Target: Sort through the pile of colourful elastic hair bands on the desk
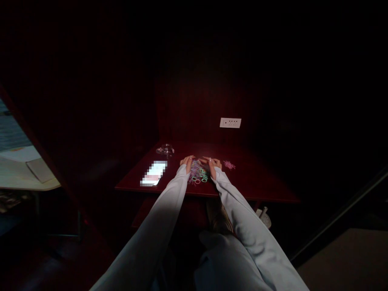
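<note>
A pile of small coloured hair ties (197, 173), mostly purple and green, lies on the dark red desk near its front edge. My left hand (186, 161) curves around the pile's left and far side, fingers stretched out. From the right, my right hand (214, 162) reaches around the same pile with its fingers extended toward the left hand. Both hands touch or nearly touch the hair ties; the exact contact is too small to make out. A smaller cluster of pink hair ties (229, 165) sits just right of my right hand.
A lit phone (154, 173) lies on the desk (254, 184) at the left. Behind it stands a clear container (166, 149) with pinkish pieces beside it. A white socket panel (230, 123) is on the back wall. Another table (45, 184) shows at far left.
</note>
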`<state>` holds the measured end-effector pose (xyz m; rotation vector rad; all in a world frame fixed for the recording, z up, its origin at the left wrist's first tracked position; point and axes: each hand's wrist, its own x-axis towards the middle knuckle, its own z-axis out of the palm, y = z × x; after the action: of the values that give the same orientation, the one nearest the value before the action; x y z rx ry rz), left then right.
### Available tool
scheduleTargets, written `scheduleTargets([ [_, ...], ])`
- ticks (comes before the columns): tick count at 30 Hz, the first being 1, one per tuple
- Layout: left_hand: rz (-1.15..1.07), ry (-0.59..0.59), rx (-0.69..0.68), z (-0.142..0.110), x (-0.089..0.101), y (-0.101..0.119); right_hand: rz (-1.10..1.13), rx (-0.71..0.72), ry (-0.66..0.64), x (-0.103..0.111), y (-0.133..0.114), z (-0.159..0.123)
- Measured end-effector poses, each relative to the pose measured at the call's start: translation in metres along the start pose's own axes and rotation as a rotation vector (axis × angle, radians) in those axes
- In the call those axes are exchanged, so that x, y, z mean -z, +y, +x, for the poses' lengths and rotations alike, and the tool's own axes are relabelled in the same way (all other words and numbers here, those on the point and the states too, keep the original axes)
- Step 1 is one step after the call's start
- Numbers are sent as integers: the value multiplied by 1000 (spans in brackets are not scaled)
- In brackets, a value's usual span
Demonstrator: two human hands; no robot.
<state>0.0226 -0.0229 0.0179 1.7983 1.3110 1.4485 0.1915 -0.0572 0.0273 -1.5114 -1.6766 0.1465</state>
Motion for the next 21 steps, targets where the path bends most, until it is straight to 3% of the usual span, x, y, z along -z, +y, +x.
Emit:
scheduleTargets([
  [4, -27, 44, 7, 0, -1, -1, 22, -297, 153, 6, 4, 6],
  [6, -25, 37, 16, 0, -1, -1, 0, -361, 168, 6, 4, 7],
  [10, -2, 20, 10, 0, 0, 0, -75, -286, 121, 6, 1, 1],
  [16, 62, -39, -18, -6, 0, 5, -62, -204, -64, 6, -2, -8],
  [21, 68, -14, -16, -7, 1, 8, -56, -47, -56, 8, 1, -7],
])
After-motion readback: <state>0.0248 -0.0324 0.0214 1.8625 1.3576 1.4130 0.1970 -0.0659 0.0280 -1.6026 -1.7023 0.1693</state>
